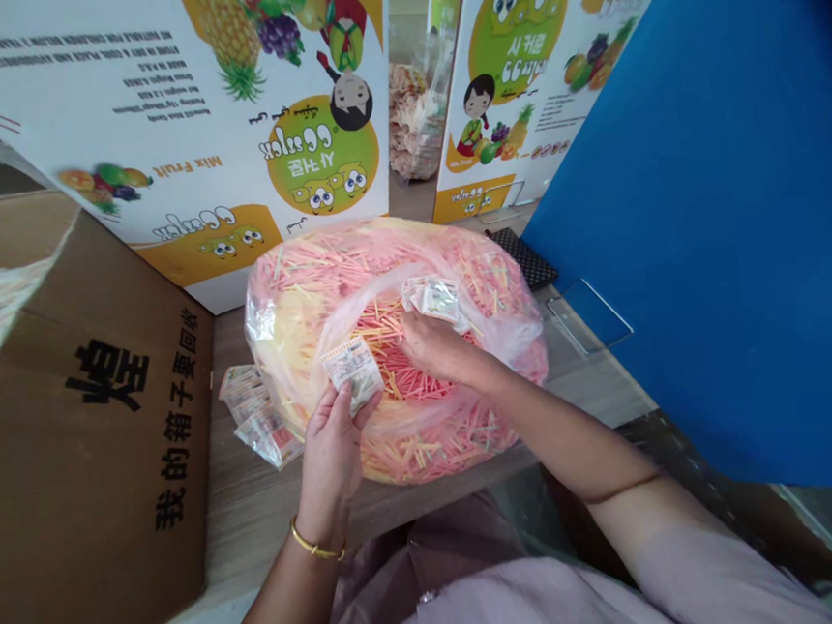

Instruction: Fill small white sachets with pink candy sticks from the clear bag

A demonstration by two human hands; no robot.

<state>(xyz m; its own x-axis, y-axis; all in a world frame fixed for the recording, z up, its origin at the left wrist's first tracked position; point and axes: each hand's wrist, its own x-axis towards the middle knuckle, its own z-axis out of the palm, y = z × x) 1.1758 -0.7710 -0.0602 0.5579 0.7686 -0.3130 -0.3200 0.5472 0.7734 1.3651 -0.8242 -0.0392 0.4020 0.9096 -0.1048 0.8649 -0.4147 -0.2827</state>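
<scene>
A big clear plastic bag [288,299] lies open on the table, full of thin pink and yellow candy sticks [422,381]. My left hand [337,426] pinches a small printed packet [353,368] over the bag's near left side. Inside the opening, my right hand [433,344] has its fingers curled down among the sticks. Its fingertips are partly hidden, so what they grip is not clear. Just beyond that hand, more printed packets [435,299] rest on the bag. Several similar packets [261,418] lie on the table to the left of the bag.
A brown cardboard box [107,446] stands at the left. Printed white cartons [173,120] [512,80] stand behind the bag, with a clear bag of pale pieces [414,123] between them. A blue panel [707,228] rises at the right. A wire handle [591,316] and black textured object [523,256] are nearby.
</scene>
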